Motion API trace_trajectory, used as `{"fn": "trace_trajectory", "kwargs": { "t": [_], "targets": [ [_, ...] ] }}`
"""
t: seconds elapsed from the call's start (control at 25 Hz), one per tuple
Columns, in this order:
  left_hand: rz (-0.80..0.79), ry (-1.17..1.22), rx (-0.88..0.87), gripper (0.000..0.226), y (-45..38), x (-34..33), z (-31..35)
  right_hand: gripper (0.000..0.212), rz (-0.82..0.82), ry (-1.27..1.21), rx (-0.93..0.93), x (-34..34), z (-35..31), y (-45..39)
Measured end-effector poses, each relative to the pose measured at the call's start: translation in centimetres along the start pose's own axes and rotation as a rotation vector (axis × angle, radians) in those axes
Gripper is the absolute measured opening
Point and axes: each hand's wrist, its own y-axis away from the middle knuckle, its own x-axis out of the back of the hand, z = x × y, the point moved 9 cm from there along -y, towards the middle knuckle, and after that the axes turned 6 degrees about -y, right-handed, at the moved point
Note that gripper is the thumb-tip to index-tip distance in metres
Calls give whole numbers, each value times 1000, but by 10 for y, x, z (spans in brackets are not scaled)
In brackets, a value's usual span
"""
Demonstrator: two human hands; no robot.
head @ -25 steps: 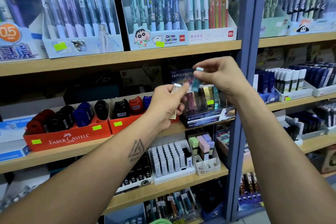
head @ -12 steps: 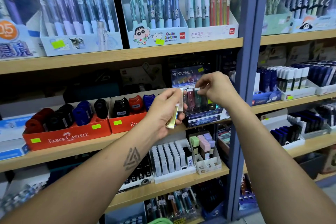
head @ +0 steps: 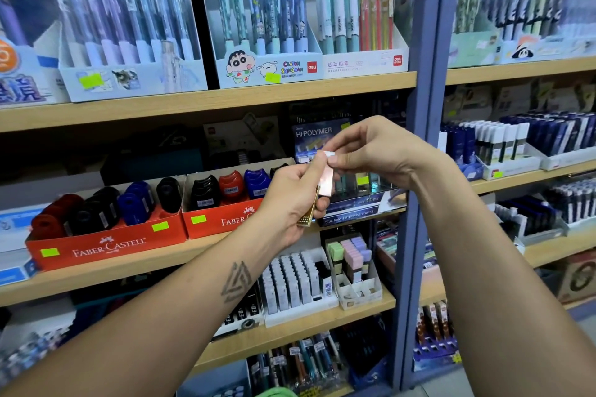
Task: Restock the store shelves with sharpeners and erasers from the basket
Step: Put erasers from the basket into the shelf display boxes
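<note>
Together both hands, left [head: 295, 200] and right [head: 379, 151], pinch slim erasers [head: 325, 184].

Pale wood-grain shelf boards [head: 206, 100] with a matt laminate look run across a store bay framed by smooth, painted blue-grey metal uprights [head: 425, 106]. Orange cardboard trays [head: 106, 245] printed with Faber-Castell lettering hold sharpeners [head: 232, 187] of glossy moulded plastic in red, blue and black. Above, pens [head: 274, 10] with shiny plastic barrels stand in white printed card display boxes [head: 271, 69]. The left hand [head: 290, 200] grips slim eraser sticks [head: 325, 180], their clear plastic sleeves catching the light, one with a gold, metallic-looking end. Fluorescent yellow-green paper price stickers [head: 160, 226] dot the card fronts.
</note>
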Motion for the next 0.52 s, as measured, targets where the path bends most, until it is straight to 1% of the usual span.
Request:
{"fn": "trace_trajectory", "kwargs": {
  "t": [0.12,0.24,0.36,0.52],
  "targets": [
    [52,12,81,44,0,0,-3,16,103,-119,16,16,3,2],
    [88,-7,160,45,-2,6,-9,17,160,-155,25,26,2,4],
    [77,-38,172,40,-2,7,-11,12,129,-187,47,24,-1,6],
    [-30,42,190,35,2,0,-11,16,34,-295,79,18,1,6]
  ]
}}
